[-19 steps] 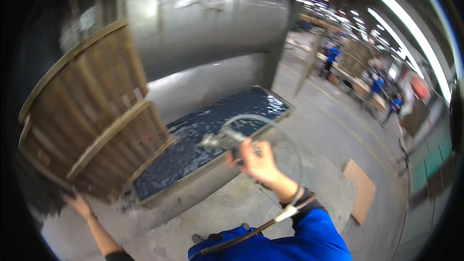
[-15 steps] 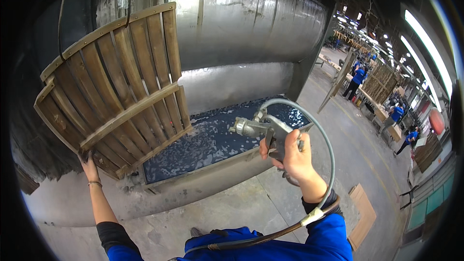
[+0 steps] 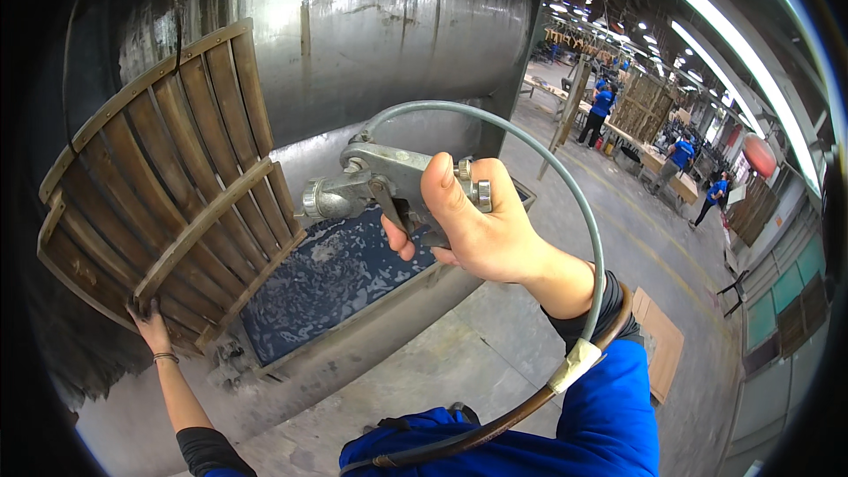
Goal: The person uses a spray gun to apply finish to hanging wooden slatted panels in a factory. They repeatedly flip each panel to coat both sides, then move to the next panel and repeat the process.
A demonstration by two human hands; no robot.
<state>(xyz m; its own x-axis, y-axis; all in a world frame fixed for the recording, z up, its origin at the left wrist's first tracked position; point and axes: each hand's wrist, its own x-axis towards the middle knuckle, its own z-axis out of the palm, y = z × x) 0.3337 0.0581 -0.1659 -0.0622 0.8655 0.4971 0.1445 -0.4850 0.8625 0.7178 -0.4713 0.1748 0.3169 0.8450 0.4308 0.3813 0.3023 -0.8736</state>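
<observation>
A curved, slatted wooden panel (image 3: 208,226) hangs on the left from thin wires. At its lower left edge, my left hand (image 3: 148,321) has its darkened fingers curled over the wood. In my right hand (image 3: 499,234) is a metal spray gun (image 3: 393,168), gripped by its handle, with fingers at the trigger. Its nozzle points left toward the panel, apart from it. No spray can be made out. A grey-green hose (image 3: 590,203) arcs from the gun over my right wrist and joins a brown hose (image 3: 508,424) across my front.
Beyond the panel stands a streaked sheet-metal wall (image 3: 380,35). Below it lies a trough (image 3: 375,300) of dark, foamy liquid. A flat board (image 3: 655,344) lies on the floor at right. Farther right, several people in blue work near benches under a red hanging object (image 3: 758,155).
The spray gun and my right hand have come up and left, looking larger. The view has turned, so the panel and background sit farther left. My left hand stays on the panel's edge.
</observation>
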